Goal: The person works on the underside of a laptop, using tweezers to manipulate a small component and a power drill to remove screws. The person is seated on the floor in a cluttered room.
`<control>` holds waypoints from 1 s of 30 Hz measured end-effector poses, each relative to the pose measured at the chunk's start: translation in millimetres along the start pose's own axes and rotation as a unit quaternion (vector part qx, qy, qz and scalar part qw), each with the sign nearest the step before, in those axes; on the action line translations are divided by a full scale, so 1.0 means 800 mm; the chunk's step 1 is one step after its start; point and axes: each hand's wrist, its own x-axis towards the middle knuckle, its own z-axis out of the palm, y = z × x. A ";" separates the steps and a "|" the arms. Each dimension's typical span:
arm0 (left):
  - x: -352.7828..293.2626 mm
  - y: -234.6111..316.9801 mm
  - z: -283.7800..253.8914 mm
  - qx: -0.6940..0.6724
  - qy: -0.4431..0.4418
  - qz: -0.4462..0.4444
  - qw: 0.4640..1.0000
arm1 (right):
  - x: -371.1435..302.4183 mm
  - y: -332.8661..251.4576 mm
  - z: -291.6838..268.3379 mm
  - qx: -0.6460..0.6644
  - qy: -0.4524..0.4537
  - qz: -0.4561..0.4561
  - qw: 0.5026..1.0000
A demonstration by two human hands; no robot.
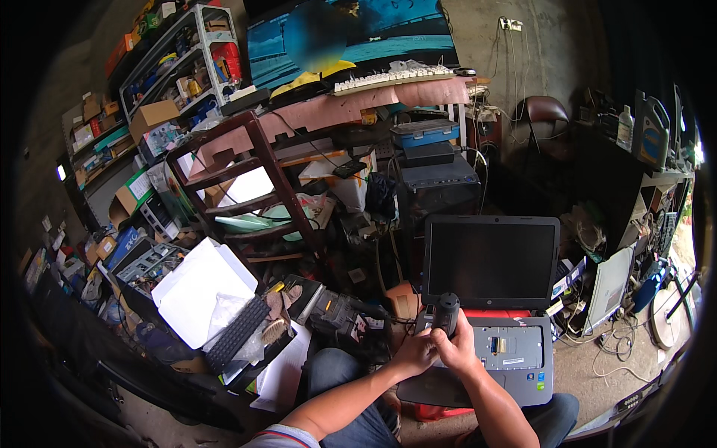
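An open laptop [491,257] with a dark screen sits in front of me, its keyboard bay [515,347] bare and a ribbon cable [499,345] showing there. Over the left part of its base, my right hand [457,347] is wrapped round a dark grey cylindrical tool [448,312], which looks like an electric screwdriver held upright. My left hand [418,352] is closed against the tool's lower end, its fingertips partly hidden by the right hand. At my left, a loose black keyboard [237,334] leans over an open white box [202,295].
Gloves [280,310] lie beside the loose keyboard. A dark wooden chair frame [250,190] stands ahead on the left. A monitor [351,45] and white keyboard [392,79] are on the far desk. Cables [620,347] tangle on the floor at right, near a round disc [668,317].
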 end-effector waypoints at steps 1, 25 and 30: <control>0.000 0.000 0.000 0.001 -0.001 0.000 1.000 | 0.000 0.001 0.000 -0.002 0.000 -0.001 1.000; 0.000 0.006 -0.004 -0.006 -0.004 -0.005 1.000 | -0.001 0.003 -0.001 0.000 -0.004 0.004 1.000; 0.000 0.008 -0.005 0.008 -0.010 -0.008 1.000 | -0.002 0.004 0.000 0.004 -0.007 0.010 1.000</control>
